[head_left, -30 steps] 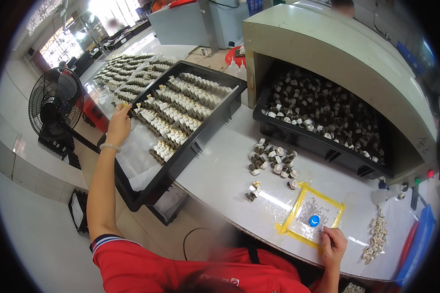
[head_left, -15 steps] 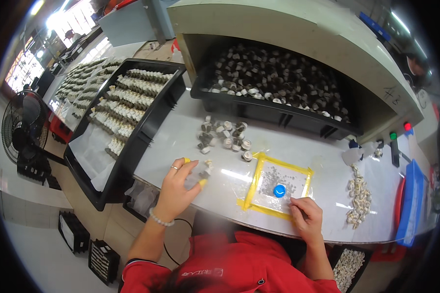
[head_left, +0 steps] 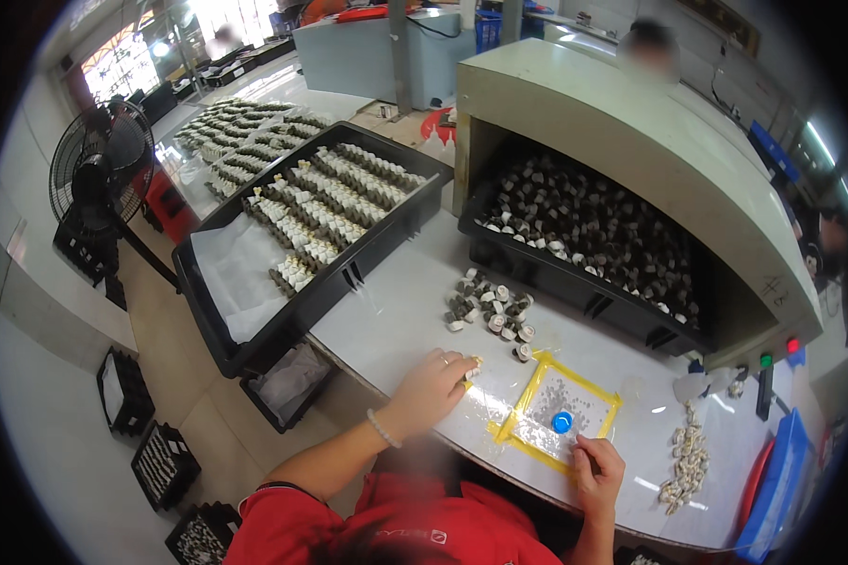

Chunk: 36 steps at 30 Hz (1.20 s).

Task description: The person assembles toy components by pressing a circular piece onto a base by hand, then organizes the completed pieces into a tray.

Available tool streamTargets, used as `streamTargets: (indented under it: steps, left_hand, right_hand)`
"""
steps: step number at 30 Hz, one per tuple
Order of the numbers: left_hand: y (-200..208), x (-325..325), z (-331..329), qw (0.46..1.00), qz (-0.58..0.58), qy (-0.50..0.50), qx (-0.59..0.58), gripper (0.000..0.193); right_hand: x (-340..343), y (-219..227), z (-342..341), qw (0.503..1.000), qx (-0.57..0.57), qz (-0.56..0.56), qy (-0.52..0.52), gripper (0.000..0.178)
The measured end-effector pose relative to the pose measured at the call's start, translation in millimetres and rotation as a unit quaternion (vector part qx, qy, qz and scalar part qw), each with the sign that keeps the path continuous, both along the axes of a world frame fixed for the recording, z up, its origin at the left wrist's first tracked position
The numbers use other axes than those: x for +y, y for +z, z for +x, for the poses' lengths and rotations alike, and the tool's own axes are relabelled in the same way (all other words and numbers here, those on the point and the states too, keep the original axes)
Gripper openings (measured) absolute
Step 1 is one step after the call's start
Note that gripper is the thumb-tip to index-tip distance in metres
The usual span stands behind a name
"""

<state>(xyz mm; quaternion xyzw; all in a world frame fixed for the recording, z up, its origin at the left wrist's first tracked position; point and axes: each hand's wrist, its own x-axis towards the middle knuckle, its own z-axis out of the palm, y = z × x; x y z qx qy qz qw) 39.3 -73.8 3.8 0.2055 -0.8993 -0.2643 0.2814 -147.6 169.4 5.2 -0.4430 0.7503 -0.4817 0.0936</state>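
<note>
My left hand (head_left: 433, 391) is above the tabletop, its fingers pinching a small whitish part (head_left: 476, 364) whose details are too small to make out. Beyond it lies a loose group of short grey-and-white cylindrical parts (head_left: 488, 309). To its right, a square of yellow tape (head_left: 511, 423) frames a clear patch scattered with tiny grey discs (head_left: 558, 400). A round blue cap (head_left: 562, 422) sits inside that frame. My right hand (head_left: 599, 468) is closed in a pinch at the frame's near right corner; whatever is between its fingertips cannot be made out.
Left of the work surface, a black tray (head_left: 386, 224) holds rows of parts on white sheeting. A large black bin (head_left: 561, 276) full of cylindrical parts stands under a cream housing (head_left: 575, 99). Small white pieces (head_left: 686, 461) lie at right, by a blue bin (head_left: 784, 480). A fan (head_left: 99, 162) stands far left.
The whole view has swung left, shifting the scene rightward and down. My left hand has gone from spread fingers to a pinch on the small part, nearer the taped frame. My right hand stays by the frame.
</note>
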Motion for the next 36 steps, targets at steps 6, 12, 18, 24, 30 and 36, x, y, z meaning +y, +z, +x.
streamTargets:
  steps: [6,12,18,24,30,36]
  left_hand:
    - [-7.1,1.2,1.2,0.999,0.011,0.006,0.041,0.034]
    - [-11.1,-0.3,1.2,0.997,0.021,-0.018,0.069,0.039]
    - [-19.6,-1.2,2.3,0.997,0.029,-0.007,0.074,0.038]
    - [-16.6,7.2,-0.1,0.996,0.019,0.001,0.082,0.04]
    - [-10.1,2.9,1.8,0.994,0.077,0.024,0.07,0.038]
    - [-9.0,-4.1,-0.9,0.997,0.026,0.038,0.065,0.032]
  right_hand:
    - [0.8,-4.9,-2.5,1.0,0.006,-0.006,0.024,0.018]
    - [1.0,-7.9,-3.5,1.0,0.0,0.001,0.018,0.017]
    - [-0.9,-4.5,-1.3,1.0,0.005,0.01,0.023,0.017]
    - [5.4,-4.5,2.6,1.0,0.008,-0.009,0.009,0.014]
    - [-2.5,-3.9,-0.4,0.998,0.054,-0.004,0.025,0.014]
    - [-6.1,4.7,1.2,1.0,-0.017,-0.009,0.022,0.014]
